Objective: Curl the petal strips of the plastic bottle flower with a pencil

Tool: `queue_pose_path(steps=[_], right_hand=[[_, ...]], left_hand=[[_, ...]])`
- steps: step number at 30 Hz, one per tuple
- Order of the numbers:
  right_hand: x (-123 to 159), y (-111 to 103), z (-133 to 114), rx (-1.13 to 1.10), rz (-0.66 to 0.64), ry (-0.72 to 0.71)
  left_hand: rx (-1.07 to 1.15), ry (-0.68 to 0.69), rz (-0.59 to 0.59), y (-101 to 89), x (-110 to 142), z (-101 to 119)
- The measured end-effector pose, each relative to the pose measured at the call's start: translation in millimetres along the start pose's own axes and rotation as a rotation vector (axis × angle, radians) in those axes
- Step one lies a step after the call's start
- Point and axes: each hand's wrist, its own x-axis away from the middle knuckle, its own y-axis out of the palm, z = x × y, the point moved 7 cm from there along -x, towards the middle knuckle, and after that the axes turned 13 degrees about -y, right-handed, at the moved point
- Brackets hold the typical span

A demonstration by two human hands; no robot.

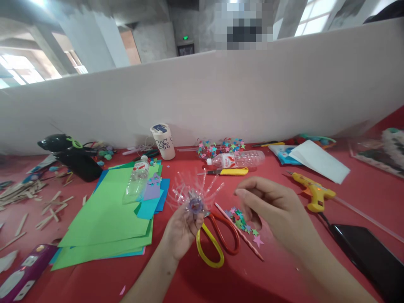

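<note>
Here we are over the red table (268, 277), and the action sits at its middle. The left hand (183, 231) is grasping a clear plastic piece sliced into thin, splayed strips (195, 205), its purplish ring towards the near side and the strips fanning out to the far side. Over on the right, the right hand (274, 206) hovers with fingers curled, thumb and forefinger drawn together; whether anything tiny is pinched there, I cannot tell.

How far along? Partway, I'd judge. The cutting looks largely done, with the strips well separated all round. Scissors with one red and one yellow handle (236, 236) lie just to the near side, beside a pink-and-white striped stick (244, 238). Right next to that, a heap of small, shiny, multicoloured stars (240, 219) is loose on the table, and I can make out none on the strips.

Look to the far side: two round clear pieces dotted with coloured stars (206, 148) (232, 145) appear finished. In front of them lies a clear plastic bottle with a red-and-white label (246, 159), seemingly whole and uncut, the yellow-handled cutter (233, 171) near it. And out right, a yellow glue gun (315, 191), a small orange light glowing on its handle, lies apart from both hands.
</note>
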Motion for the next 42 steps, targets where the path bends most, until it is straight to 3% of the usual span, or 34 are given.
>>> queue_pose_path(steps=[7, 16, 19, 22, 25, 29, 35, 39, 42], right_hand=[[1, -5, -5, -0.078, 0.031, -0.003], [3, 4, -2, -0.072, -0.063, 0.018], [9, 15, -17, 0.134, -0.098, -0.143], [20, 36, -39, 0.402, -0.193, -0.474], [31, 47, -53, 0.629, -0.128, -0.792], [32, 53, -50, 0.745, -0.111, -0.898], [18, 19, -50, 0.600, 0.064, -0.740], [-1, -15, -21, 0.330, 0.117, -0.320], [-7, -14, 4, 0.044, -0.041, -0.059]], left_hand=[[-0.036, 0.064, -0.071, 2.7, -3, 3], [-0.027, 0.076, -0.074, 1.9, -3, 2], [0.010, 0.074, -0.066, -0.8, -6, 3], [0.025, 0.105, -0.077, 0.0, -6, 4], [-0.004, 0.109, -0.067, 3.0, -3, 1], [-0.063, 0.176, -0.015, 5.0, 2, 0], [0.017, 0.098, -0.018, -0.3, -3, -2], [0.020, 0.115, -0.053, 1.0, -1, 2], [0.014, 0.121, -0.061, 3.2, 2, 3]])
